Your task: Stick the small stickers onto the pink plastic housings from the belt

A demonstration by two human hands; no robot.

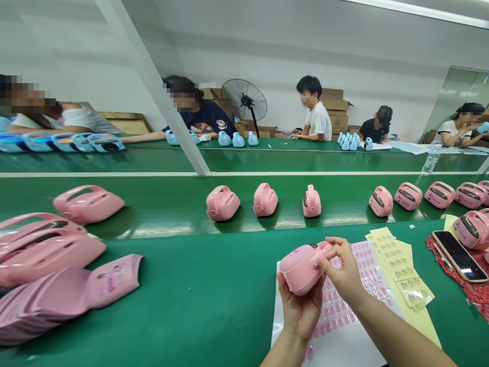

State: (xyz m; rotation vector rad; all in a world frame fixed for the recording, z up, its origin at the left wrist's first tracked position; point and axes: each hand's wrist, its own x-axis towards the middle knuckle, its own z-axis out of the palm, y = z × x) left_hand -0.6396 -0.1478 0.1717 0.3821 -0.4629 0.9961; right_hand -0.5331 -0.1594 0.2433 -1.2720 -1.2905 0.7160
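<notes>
A glossy pink plastic device with a carry handle (298,270) is held tilted above the bench. My left hand (301,312) cups it from below, fingers wrapped around its underside. The fingers of my right hand (344,265) pinch its right side near the handle end; whatever lies under the fingertips is hidden. Beneath both hands is a white sheet with rows of small pink oval stickers (372,272). Yellow sticker sheets (401,262) lie to the right, partly overlapping the white sheet.
Curved pink panels (110,280) are stacked at left beside more pink devices (42,250). Several pink devices (223,203) line the strip beyond the bench edge. A phone (460,255) lies on red bubble wrap at right. Co-workers (319,120) sit opposite with blue devices (225,138).
</notes>
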